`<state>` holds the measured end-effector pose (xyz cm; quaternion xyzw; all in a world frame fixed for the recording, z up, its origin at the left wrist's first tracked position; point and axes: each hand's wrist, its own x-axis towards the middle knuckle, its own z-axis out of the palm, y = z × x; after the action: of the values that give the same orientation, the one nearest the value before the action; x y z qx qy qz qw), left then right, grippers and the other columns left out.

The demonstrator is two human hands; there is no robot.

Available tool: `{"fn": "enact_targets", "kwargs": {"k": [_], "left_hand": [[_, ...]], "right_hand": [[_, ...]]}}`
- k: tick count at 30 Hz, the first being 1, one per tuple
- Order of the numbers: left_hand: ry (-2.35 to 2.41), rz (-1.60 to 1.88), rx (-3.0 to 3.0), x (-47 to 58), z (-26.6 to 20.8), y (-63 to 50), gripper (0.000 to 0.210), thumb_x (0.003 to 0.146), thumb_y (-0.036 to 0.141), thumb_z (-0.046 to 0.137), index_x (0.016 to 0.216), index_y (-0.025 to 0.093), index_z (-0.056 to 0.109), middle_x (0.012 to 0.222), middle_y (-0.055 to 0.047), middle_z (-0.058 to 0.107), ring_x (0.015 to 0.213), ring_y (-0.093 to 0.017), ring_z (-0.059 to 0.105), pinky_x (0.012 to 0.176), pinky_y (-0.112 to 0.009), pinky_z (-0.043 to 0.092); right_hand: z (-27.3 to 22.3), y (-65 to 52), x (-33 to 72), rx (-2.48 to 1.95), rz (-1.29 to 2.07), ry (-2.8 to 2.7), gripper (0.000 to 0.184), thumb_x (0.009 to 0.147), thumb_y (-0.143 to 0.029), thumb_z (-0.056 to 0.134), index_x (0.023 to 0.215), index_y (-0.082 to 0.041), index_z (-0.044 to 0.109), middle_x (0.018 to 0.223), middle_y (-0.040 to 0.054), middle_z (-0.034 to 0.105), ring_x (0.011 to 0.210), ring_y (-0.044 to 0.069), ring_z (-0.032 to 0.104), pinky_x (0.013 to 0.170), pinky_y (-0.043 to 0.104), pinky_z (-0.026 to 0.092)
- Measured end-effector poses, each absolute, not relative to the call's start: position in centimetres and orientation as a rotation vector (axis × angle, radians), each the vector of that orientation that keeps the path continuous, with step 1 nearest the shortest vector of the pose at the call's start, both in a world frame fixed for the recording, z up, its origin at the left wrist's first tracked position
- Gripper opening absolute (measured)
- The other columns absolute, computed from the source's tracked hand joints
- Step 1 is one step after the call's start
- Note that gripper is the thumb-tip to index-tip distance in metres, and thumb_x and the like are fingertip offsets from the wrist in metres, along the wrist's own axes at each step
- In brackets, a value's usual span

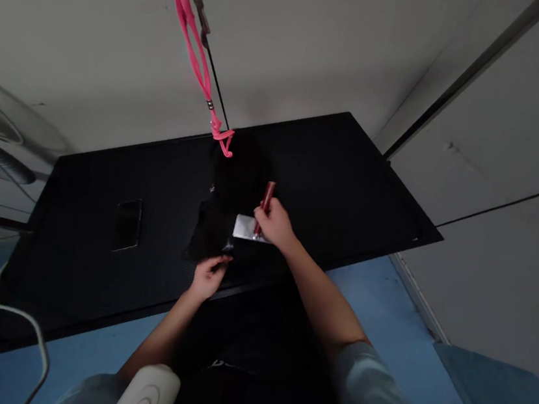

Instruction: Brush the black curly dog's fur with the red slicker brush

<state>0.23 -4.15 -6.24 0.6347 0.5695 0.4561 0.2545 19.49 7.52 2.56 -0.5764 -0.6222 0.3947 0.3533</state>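
White and rounded, a casing (148, 393) sits at the lower edge, closest to the lens; beyond it a pale wall (321, 25) stands behind a black tabletop (341, 178) that runs slantwise across the view; on the table, in front of the person, lies a dark, fuzzy bundle (232, 187), its outline half lost against the black; a pink strap (205, 86) hangs down to the bundle's far side; the right hand (274, 223) is closed in a fist around a red stick (268, 195), held nearly upright over a flat silvery piece (244, 226) beside the bundle; whether that hand also grips the piece I cannot tell; the left hand (208, 278) has its fingertips drawn together at the bundle's near edge, though what they pinch, if anything, is too dark to make out; the step in hand looks like working the stick against the silvery piece; the next move seems to call for a steady left hand and a controlled stroke from the right.
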Motion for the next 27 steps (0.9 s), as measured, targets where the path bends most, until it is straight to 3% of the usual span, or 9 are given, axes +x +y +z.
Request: {"fn": "enact_targets", "kwargs": {"k": [3, 7, 11, 15, 20, 24, 27], "left_hand": [[1.565, 1.21, 1.686, 0.2, -5.9, -4.1, 0.018, 0.076, 0.028, 0.055, 0.078, 0.017, 0.069, 0.078, -0.006, 0.072, 0.071, -0.019, 0.068, 0.069, -0.031, 0.056], [1.552, 1.217, 1.659, 0.1, -5.8, -4.0, 0.018, 0.075, 0.028, 0.056, 0.077, 0.018, 0.07, 0.078, -0.006, 0.072, 0.071, -0.019, 0.068, 0.069, -0.031, 0.056], [1.545, 1.228, 1.609, 0.0, -6.0, -4.0, 0.018, 0.076, 0.03, 0.056, 0.076, 0.017, 0.069, 0.078, -0.006, 0.072, 0.073, -0.019, 0.068, 0.071, -0.032, 0.056], [1.518, 1.209, 1.605, -0.2, -6.0, -3.9, 0.018, 0.076, 0.03, 0.056, 0.078, 0.017, 0.069, 0.08, -0.007, 0.072, 0.075, -0.019, 0.068, 0.073, -0.033, 0.055], [1.523, 1.211, 1.585, -0.2, -5.7, -3.8, 0.019, 0.076, 0.03, 0.056, 0.079, 0.017, 0.068, 0.079, -0.007, 0.072, 0.075, -0.019, 0.067, 0.072, -0.032, 0.054], [1.498, 1.177, 1.602, -0.3, -5.6, -3.6, 0.019, 0.079, 0.03, 0.052, 0.079, 0.016, 0.066, 0.08, -0.006, 0.07, 0.077, -0.018, 0.065, 0.074, -0.032, 0.053], [1.518, 1.062, 1.726, -1.2, -4.2, -3.4, 0.019, 0.081, 0.025, 0.047, 0.084, 0.018, 0.064, 0.083, -0.005, 0.068, 0.08, -0.017, 0.063, 0.076, -0.032, 0.051]], "right_hand": [[2.1, 7.9, 19.1, -1.554, 0.875, -1.484, 0.032, 0.081, -0.04, 0.047, 0.105, -0.019, 0.048, 0.086, 0.0041, 0.061, 0.07, 0.015, 0.059, 0.068, 0.03, 0.046], [1.4, 8.7, 19.1, -1.459, 1.043, -1.6, 0.029, 0.078, -0.038, 0.051, 0.099, -0.019, 0.051, 0.083, 0.0027, 0.061, 0.07, 0.016, 0.059, 0.069, 0.03, 0.046], [0.6, 9.4, 19.4, -1.646, 0.881, -1.376, 0.032, 0.079, -0.039, 0.047, 0.103, -0.017, 0.049, 0.089, 0.0057, 0.061, 0.077, 0.018, 0.061, 0.073, 0.032, 0.047], [-0.1, 9.7, 19.0, -1.471, 1.059, -1.498, 0.029, 0.077, -0.037, 0.05, 0.099, -0.018, 0.051, 0.084, 0.0025, 0.062, 0.073, 0.014, 0.061, 0.069, 0.026, 0.047], [-0.1, 10.9, 20.7, -1.749, 0.978, -1.488, 0.031, 0.082, -0.029, 0.04, 0.107, -0.014, 0.049, 0.086, 0.0069, 0.063, 0.07, 0.014, 0.061, 0.065, 0.026, 0.045], [-0.7, 8.0, 20.4, -1.65, 1.099, -1.807, 0.028, 0.078, -0.041, 0.053, 0.083, -0.015, 0.058, 0.068, 0.0034, 0.063, 0.057, 0.015, 0.059, 0.054, 0.023, 0.041], [-1.6, 4.5, 19.1, -1.642, 0.951, -2.17, 0.03, 0.081, -0.045, 0.051, 0.081, -0.017, 0.06, 0.074, 0.0053, 0.066, 0.066, 0.017, 0.062, 0.057, 0.024, 0.04]]}}
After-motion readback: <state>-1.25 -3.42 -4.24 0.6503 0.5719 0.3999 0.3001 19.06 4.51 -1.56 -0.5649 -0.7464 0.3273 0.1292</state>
